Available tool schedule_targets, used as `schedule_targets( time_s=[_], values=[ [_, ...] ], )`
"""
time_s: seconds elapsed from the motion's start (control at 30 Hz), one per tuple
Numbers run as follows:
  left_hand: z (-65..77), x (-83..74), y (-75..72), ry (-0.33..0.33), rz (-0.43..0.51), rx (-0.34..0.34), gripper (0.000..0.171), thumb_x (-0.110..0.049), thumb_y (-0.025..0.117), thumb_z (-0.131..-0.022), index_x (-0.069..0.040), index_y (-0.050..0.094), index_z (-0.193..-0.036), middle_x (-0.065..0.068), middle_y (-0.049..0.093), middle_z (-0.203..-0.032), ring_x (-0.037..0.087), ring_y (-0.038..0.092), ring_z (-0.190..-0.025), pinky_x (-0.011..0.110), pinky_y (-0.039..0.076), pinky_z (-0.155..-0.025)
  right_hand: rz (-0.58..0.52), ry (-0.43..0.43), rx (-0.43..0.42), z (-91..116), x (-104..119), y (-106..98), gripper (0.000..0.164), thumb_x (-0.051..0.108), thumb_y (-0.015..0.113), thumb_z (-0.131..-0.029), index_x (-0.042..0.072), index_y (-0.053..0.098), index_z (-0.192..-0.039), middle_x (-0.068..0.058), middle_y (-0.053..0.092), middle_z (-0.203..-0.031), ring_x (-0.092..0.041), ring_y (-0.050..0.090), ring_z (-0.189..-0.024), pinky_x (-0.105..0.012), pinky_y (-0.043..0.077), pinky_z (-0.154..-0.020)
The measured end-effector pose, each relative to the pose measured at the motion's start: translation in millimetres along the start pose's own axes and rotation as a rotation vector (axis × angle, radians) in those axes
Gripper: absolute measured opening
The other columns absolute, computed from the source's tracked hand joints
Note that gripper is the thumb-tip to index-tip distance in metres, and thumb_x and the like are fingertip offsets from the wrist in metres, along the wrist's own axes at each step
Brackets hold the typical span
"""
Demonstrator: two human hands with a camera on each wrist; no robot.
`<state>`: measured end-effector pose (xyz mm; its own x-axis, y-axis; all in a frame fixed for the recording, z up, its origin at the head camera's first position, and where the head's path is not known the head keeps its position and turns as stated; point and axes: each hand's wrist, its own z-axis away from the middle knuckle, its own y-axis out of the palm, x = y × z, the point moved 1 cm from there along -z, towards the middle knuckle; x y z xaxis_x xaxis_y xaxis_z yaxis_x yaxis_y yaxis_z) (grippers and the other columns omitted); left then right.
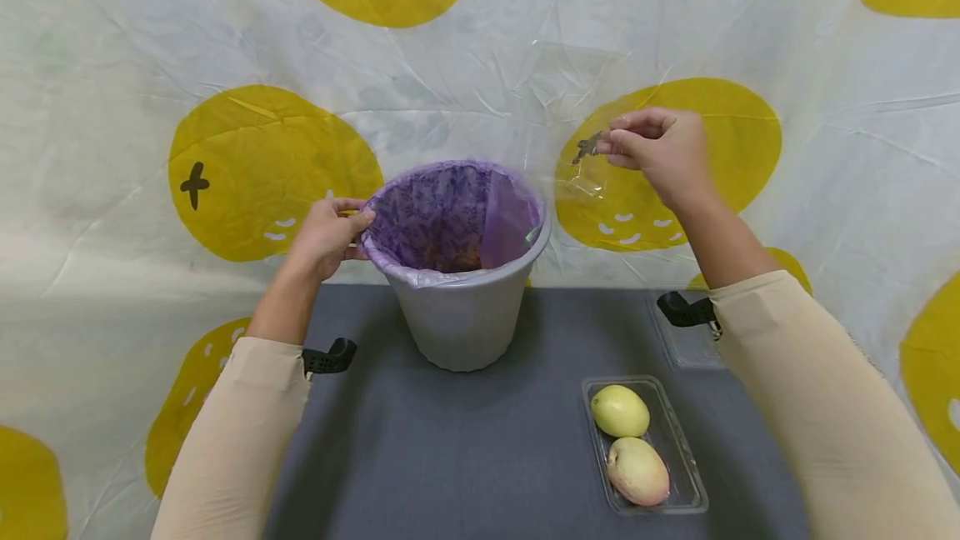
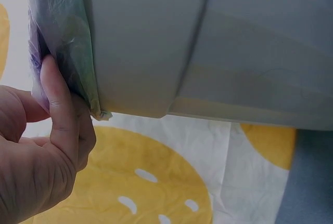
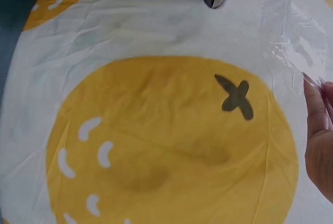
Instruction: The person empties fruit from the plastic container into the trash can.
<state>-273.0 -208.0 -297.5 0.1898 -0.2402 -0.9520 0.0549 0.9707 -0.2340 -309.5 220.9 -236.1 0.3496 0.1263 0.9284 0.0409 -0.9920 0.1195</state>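
Note:
A grey trash bin (image 1: 465, 323), lined with a purple plastic bag (image 1: 390, 223), stands upright on the table. My left hand (image 1: 326, 236) pinches the bag at the bin's left rim; the left wrist view shows the fingers (image 2: 60, 109) around the bag's folded edge. Up and to the right of the bin, my right hand (image 1: 663, 148) pinches a sheet of clear plastic film (image 1: 562, 90) between thumb and fingers. The film hangs out to the left, over the bin's right rim. Something brownish (image 1: 461, 261) lies deep in the bin, partly hidden.
At the front right of the grey table (image 1: 450, 457), a clear plastic tray (image 1: 686, 482) holds a yellow fruit (image 1: 620, 411) and a pink-tinged fruit (image 1: 637, 472). Another clear plastic container (image 1: 686, 344) lies behind, partly under my right arm. A patterned cloth (image 1: 97, 148) hangs behind the table.

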Motion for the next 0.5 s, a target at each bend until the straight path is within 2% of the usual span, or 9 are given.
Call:
schedule_targets(
  time_s=[0.23, 0.5],
  values=[
    [0.4, -0.7, 1.8, -0.005, -0.011, -0.003, 0.056, -0.022, 0.053, -0.109, -0.004, 0.036, -0.159, 0.009, 0.055, -0.113, 0.009, 0.062, -0.073, 0.025, 0.062, -0.066, 0.063, 0.075, -0.013, 15.4, -8.7, -31.2, 0.012, -0.002, 0.077, -0.089, -0.008, 0.074, -0.099, -0.006, 0.078, -0.085, -0.017, 0.078, -0.074, -0.027, 0.062, -0.066],
    [-2.7, 0.3, 2.0, -0.004, -0.005, -0.015, 0.055, -0.022, 0.054, -0.109, -0.004, 0.038, -0.158, 0.008, 0.057, -0.113, 0.008, 0.064, -0.073, 0.026, 0.062, -0.066, 0.047, 0.174, -0.002, 30.3, -34.1, -64.0, 0.012, 0.001, 0.078, -0.09, -0.005, 0.074, -0.099, -0.006, 0.079, -0.088, -0.018, 0.079, -0.077, -0.029, 0.063, -0.07]
  ],
)
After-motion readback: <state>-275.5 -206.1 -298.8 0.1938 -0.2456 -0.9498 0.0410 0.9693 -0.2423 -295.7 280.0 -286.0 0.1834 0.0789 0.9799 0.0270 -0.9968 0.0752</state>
